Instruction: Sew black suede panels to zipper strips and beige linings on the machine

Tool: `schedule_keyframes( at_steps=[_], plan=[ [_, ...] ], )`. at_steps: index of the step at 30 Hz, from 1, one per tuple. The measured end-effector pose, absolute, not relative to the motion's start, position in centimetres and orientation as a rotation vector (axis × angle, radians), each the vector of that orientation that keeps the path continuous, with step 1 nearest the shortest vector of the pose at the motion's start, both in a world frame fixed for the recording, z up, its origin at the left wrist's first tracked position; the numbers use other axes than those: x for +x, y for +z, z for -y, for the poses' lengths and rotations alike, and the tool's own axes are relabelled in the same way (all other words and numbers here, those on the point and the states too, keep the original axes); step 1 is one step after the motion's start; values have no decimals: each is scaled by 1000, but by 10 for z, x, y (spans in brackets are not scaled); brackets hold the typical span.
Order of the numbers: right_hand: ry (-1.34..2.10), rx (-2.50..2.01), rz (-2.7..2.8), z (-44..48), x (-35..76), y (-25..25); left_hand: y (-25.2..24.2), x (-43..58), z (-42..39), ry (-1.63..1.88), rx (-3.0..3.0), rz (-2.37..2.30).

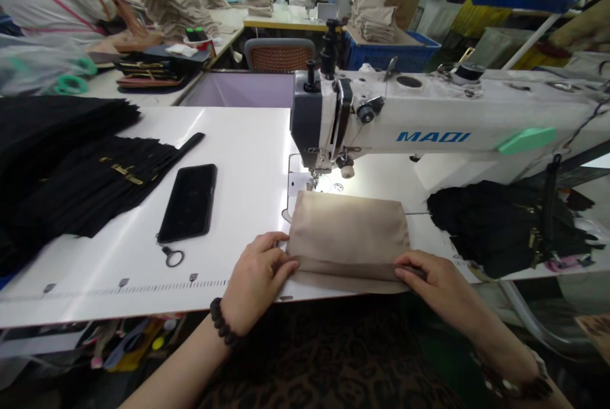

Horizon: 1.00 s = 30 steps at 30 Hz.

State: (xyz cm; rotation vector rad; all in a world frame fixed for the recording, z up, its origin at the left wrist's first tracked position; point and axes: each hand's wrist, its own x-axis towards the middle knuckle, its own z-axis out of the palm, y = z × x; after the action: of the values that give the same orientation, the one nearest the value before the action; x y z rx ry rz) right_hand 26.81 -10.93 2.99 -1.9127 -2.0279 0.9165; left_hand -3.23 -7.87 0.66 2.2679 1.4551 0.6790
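A beige fabric piece [350,228] lies on the white sewing table, a fold running along its near side. My left hand [262,269] pinches its left edge between thumb and fingers. On the opposite side, my right hand [429,279] grips the right end of the fold. Just beyond the cloth's far left corner are the needle and presser foot [314,179] of a white sewing machine [429,123]. The cloth's near edge reaches the table's front edge.
A black phone [188,202] with a ring strap lies left. Black zippered fabric pieces [109,174] are piled at far left, and more black fabric [500,225] sits right. Behind are a chair [279,53], a blue crate [381,56] and beige stacks. Another person's arm shows upper left.
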Motion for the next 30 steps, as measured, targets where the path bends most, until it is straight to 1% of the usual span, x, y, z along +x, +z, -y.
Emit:
schedule_keyframes(
  at_steps=[3,5,8,11,15,17,22,24,27,30],
  plan=[
    [793,-1925,2097,108,267,28,4,-31,79,680,2309,-1477],
    [648,-1808,2215,109,268,25,3,-32,82,707,2409,-1475],
    [449,-1594,2446,113,268,22,5,-37,85,672,2732,-1282],
    [360,-1481,2641,118,262,25,10,-45,75,436,2973,-1106],
    [186,-1383,2751,108,236,34,18,-42,34,114,3076,-1118],
    [128,-1344,2755,93,222,36,20,-32,9,20,3117,-1069],
    [124,-1160,2769,46,211,27,18,-9,-30,8,3166,-1002],
    [241,-1155,2840,33,214,23,16,-6,-33,32,3168,-1005],
    [502,-1197,2915,23,217,21,13,-5,-32,84,3134,-1067],
    [585,-1230,2889,19,215,24,11,-4,-29,128,3083,-1153]
  ],
)
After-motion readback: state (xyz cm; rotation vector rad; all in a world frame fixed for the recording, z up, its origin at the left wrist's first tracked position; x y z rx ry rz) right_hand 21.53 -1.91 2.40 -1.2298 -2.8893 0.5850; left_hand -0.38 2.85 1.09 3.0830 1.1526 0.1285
